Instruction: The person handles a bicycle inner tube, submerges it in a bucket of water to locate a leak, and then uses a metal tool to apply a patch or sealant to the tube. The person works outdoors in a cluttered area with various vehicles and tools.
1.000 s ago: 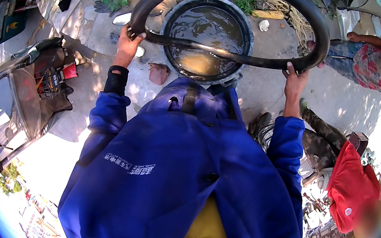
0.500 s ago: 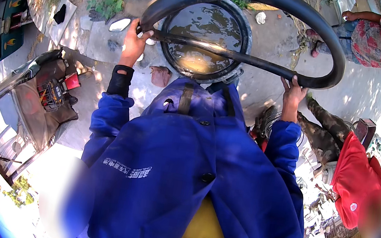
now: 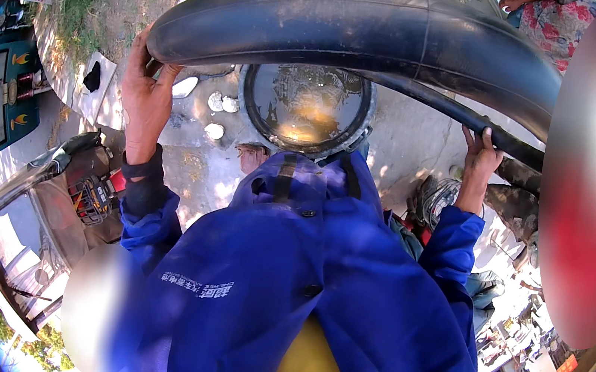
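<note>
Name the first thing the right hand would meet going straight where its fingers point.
Likely the black tube: the right hand appears to hold its thinner near side. Past that, the tube's thick far side lines up next, though depth is unclear.

both arms (image 3: pixel 156 226) reach forward in blue sleeves (image 3: pixel 450 244), one on each side of the torso (image 3: pixel 240 284). the left hand (image 3: pixel 148 95) is raised with its back to the camera, fingers (image 3: pixel 139 52) pointing forward and bent, thumb (image 3: pixel 169 75) set opposite them on the inner side in a grip. a dark cuff (image 3: pixel 143 192) wraps the left wrist (image 3: pixel 141 153). the right hand (image 3: pixel 480 161) is well apart from it and looks smaller, its back also showing, fingers forward and slightly spread in a light grasp. the right wrist (image 3: pixel 470 199) is bare where the sleeve ends.
</note>
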